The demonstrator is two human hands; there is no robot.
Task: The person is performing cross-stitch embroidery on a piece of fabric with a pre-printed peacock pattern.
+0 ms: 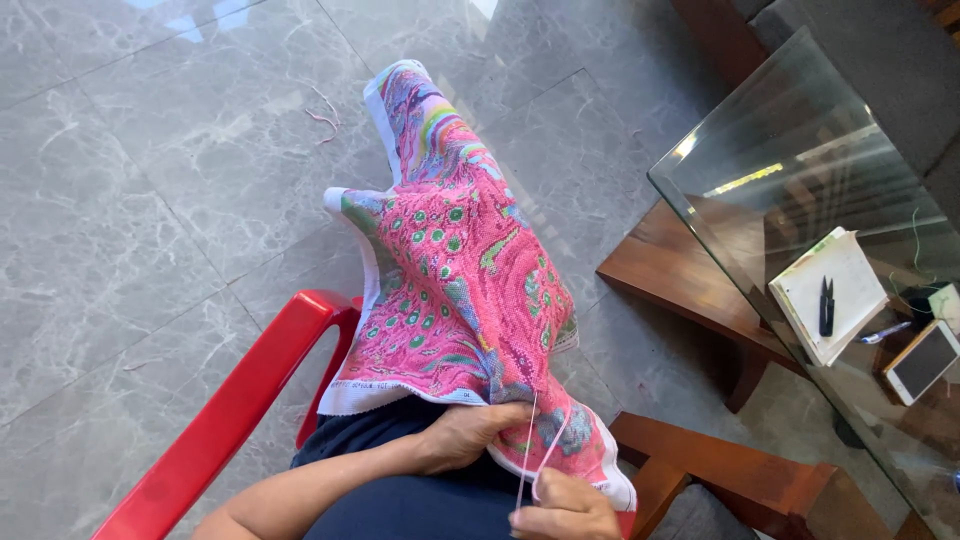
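- Pink thread [545,450], pale, runs taut from the right hand [565,508] up into the cross-stitch canvas [455,290]; right-hand fingers closed, pinching the strand at the bottom edge of view. Needle too small to make out.
- Left hand [470,432] just above and left of it, fingers curled shut on the canvas's lower edge, bunching the cloth where the thread enters.
- Person sits in dark blue clothing [400,490]; canvas drapes off the lap, away from them over the floor. Mostly pink stitching with green dots, white unstitched border, far end rolled into a striped pastel tube.
- Red plastic chair arm [240,410] to the person's left, running diagonally; canvas edge hangs just beside it.
- Wooden furniture frame [720,480] to the right, close by the knees.
- Glass tabletop [760,130] further right: notebook [830,295] with black thread snips [827,305] lying on it, blue pen [885,332] beside, white phone [922,362] near the table edge.
- Grey marble floor tiles [150,200] all around; loose thread scrap [325,115] on the floor beyond the canvas.
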